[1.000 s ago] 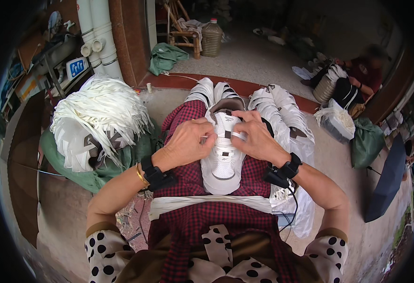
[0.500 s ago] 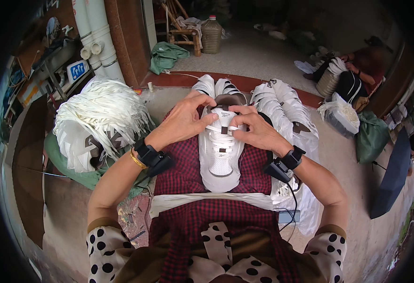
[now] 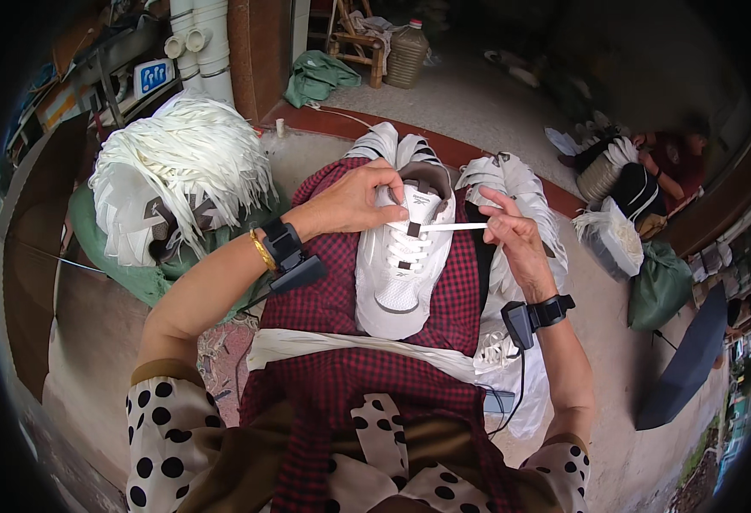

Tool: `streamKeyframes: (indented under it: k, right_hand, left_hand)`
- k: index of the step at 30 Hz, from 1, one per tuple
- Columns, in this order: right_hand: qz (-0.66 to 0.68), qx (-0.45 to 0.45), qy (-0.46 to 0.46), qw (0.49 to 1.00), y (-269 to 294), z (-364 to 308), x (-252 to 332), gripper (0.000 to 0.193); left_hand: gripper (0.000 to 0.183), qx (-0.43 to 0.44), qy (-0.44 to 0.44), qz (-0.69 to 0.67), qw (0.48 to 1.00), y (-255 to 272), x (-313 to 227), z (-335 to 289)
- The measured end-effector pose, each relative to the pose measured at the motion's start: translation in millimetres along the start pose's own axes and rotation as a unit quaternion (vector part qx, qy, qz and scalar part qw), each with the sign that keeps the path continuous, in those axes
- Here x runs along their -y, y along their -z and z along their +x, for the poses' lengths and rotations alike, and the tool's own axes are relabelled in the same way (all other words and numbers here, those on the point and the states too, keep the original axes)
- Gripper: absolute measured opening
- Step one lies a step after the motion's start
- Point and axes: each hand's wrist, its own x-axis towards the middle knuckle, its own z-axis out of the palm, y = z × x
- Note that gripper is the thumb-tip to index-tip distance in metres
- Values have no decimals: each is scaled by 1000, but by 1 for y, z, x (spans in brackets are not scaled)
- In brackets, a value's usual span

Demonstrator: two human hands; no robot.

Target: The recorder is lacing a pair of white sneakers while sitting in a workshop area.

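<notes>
A white sneaker [image 3: 394,282] lies on my lap, on the dark red checked apron [image 3: 307,291], toe toward me. Its lower rows are laced in white. My left hand [image 3: 360,202] grips the sneaker at the left edge of its eyelets, thumb on the upper near the tongue. Pinched in my right hand [image 3: 516,235] is one end of the flat white shoelace [image 3: 452,227]. The lace runs taut and level from the dark loop on the tongue out to the right.
At left a big bundle of white laces [image 3: 183,141] and shoe uppers rests on a green sack [image 3: 97,222]. Stacked white uppers [image 3: 516,184] stand right of my lap. Beyond them another person [image 3: 674,167] sits working. A jug [image 3: 407,56] stands at the back.
My right hand has moved off the tongue to the right, drawing the shoelace out straight. My left hand stays at the sneaker. The whole view has shifted and tilted slightly.
</notes>
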Motion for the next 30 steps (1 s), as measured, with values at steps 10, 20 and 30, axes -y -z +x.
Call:
streamKeyframes:
  k: [10, 20, 30]
  right_hand:
    - [-59, 112, -140, 982, -24, 1, 31, 32]
    - [-83, 144, -79, 983, -55, 19, 33, 22]
    - [-517, 84, 234, 819, -32, -12, 4, 12]
  left_hand:
    - [22, -34, 0, 90, 995, 27, -20, -25]
    - [16, 4, 155, -20, 988, 36, -4, -45]
    - [29, -47, -98, 236, 966, 6, -4, -55]
